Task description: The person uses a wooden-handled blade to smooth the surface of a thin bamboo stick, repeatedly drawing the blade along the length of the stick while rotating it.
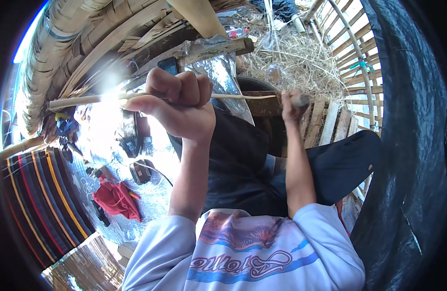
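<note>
My left hand (180, 99) is raised in front of me, its fingers closed round a long, thin, pale wooden stick (73, 102). The stick lies nearly level, thicker at its left end and tapering to a point on the right. Further right, my right hand (292, 106) grips the thick handle of a knife (262, 93). Its broad, brown, dull blade points left, behind the stick's pointed tip as I see it. Whether blade and tip touch, I cannot tell.
Pale shavings (301, 63) cover the floor ahead, beside wooden slats (325, 121). A slatted bamboo wall (364, 63) and dark sheeting (403, 145) stand at the right. Woven bamboo (58, 53) rises at the left. A phone (168, 65), red cloth (117, 198) and striped cloth (44, 203) lie nearby.
</note>
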Motion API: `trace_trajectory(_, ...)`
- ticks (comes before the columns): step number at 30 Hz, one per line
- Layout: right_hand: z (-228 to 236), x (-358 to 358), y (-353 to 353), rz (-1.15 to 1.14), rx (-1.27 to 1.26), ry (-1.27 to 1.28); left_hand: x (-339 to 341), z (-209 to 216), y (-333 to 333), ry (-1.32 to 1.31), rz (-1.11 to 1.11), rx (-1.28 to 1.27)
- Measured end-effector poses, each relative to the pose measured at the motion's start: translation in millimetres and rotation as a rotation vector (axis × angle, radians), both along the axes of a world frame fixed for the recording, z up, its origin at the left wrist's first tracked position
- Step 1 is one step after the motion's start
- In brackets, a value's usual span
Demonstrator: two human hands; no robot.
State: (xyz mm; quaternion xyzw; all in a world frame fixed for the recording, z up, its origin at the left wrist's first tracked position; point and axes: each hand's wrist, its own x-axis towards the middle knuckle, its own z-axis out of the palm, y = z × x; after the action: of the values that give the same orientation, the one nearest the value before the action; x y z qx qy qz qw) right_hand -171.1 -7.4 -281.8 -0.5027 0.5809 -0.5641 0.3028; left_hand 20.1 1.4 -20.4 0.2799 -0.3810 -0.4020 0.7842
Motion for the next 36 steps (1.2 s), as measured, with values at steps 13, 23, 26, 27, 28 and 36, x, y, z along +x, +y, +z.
trace_trajectory(13, 9, 10, 1, -0.026, -0.061, -0.115, 11, -4, -13, 0.032, 0.008, -0.041)
trace_trajectory(23, 56, 4, 0, -0.162, 0.060, -0.469, 36, -16, 0, 0.104, -0.077, -0.074)
trace_trajectory(26, 36, -4, -3, -0.064, 0.001, -0.608, 46, -25, 3, -0.001, -0.089, -0.046)
trace_trajectory(27, 42, -3, 3, -0.072, -0.008, -0.698, 48, -27, 7, -0.003, -0.091, -0.042)
trace_trajectory(28, 41, 0, 0, -0.055, 0.009, -0.558, 50, -29, 10, 0.015, -0.102, -0.039)
trace_trajectory(36, 36, 5, 7, 0.026, -0.028, -0.455, 54, -27, 27, -0.010, -0.130, -0.106)
